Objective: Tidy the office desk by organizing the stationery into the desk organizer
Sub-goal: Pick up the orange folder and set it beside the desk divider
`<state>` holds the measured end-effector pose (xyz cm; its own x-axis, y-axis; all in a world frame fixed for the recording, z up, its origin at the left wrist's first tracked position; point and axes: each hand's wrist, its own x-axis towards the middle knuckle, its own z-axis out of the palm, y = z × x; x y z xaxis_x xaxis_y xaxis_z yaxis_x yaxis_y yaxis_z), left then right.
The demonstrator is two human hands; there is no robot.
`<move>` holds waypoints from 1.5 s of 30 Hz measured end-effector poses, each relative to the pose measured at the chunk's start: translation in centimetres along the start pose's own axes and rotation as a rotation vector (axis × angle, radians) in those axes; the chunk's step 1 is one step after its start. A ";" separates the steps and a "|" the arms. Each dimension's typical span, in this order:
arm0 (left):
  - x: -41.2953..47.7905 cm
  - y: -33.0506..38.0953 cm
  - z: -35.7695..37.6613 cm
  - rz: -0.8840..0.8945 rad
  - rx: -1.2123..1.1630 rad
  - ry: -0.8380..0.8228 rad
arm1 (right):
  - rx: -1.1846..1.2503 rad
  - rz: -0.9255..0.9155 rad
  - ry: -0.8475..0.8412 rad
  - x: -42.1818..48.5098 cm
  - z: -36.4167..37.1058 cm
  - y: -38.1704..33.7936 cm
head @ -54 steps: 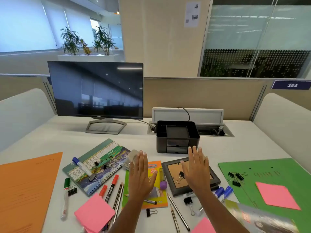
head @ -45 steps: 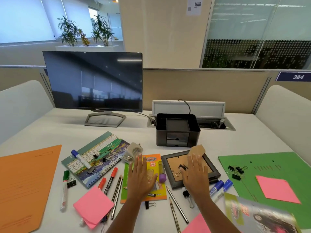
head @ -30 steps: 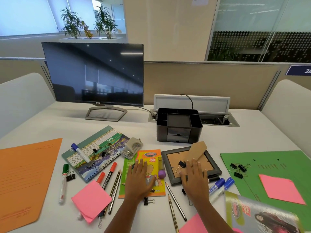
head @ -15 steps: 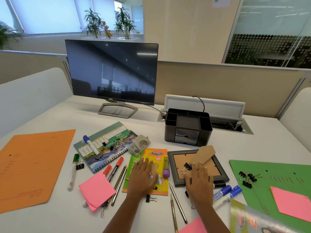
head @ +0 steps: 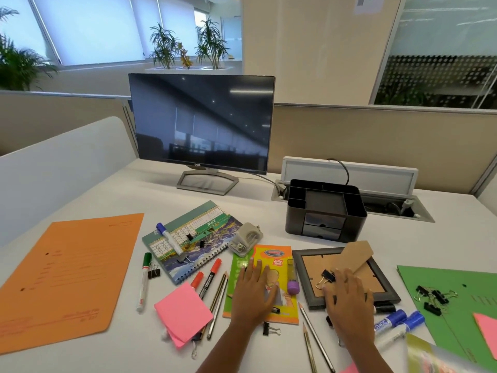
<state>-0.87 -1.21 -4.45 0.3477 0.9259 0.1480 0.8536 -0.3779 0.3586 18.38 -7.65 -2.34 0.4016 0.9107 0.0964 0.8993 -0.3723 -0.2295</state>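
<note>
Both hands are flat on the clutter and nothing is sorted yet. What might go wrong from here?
1. The right hand rests on the frame beside a loose clip; shifting the frame may fling it off.
2. The frame's raised stand sits between that hand and the organizer; a reach could snag it.
3. A red marker runs under the pink notes; pulling it could scatter them.

Bare forearms [head: 222,349] lead to a bare left grip [head: 252,294] and right grip [head: 348,300].
</note>
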 end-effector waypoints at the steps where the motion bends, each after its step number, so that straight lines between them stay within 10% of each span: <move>1: 0.0 0.0 0.0 0.005 -0.013 -0.005 | -0.012 -0.002 0.001 0.0 -0.1 -0.1; 8: 0.4 -0.1 -3.3 0.214 0.035 0.128 | 0.022 0.071 0.099 -0.5 -0.7 -0.9; 19: -0.3 -5.4 -7.4 0.187 -0.197 0.328 | 0.341 -0.408 0.407 -2.6 0.9 -10.3; 32: -0.4 -21.1 -14.9 -0.283 0.041 0.361 | 0.533 -0.725 -0.146 -2.9 2.8 -30.3; 40: -3.5 -32.1 -17.4 -0.615 0.318 0.093 | -0.023 -0.956 -0.100 -4.7 5.0 -39.1; 45: -5.5 -36.2 -18.2 -0.752 0.361 0.031 | -0.080 -0.949 -0.350 -4.2 8.5 -41.9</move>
<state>-40.75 7.36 -1.49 -0.3710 0.9285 0.0145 0.9275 0.3698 0.0549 -22.44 5.65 -1.38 -0.5464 0.8330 -0.0870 0.8347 0.5329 -0.1392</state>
